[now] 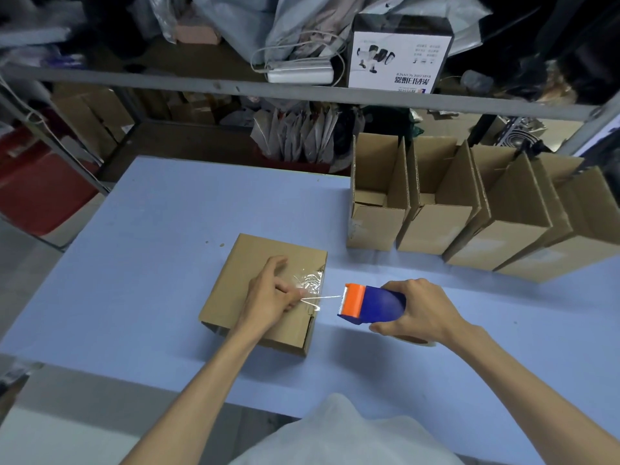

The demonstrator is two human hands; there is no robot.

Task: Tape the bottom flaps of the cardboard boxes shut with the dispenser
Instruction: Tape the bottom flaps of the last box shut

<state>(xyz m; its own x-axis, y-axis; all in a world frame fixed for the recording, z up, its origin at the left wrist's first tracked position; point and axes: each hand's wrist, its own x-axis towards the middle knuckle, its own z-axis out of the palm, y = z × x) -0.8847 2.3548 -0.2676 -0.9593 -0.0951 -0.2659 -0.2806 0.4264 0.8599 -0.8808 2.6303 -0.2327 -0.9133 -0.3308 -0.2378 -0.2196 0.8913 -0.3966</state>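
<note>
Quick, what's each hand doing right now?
Left hand: pressing clear tape onto the cardboard box.
Right hand: gripping the tape dispenser.

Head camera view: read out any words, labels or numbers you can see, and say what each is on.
"BARCODE SCANNER": printed upside down on the white product box on the shelf.
Large Chinese characters beside it, same box: too blurred to read.
Small print on that box: too small.
No text on the tape dispenser or cardboard box.
</note>
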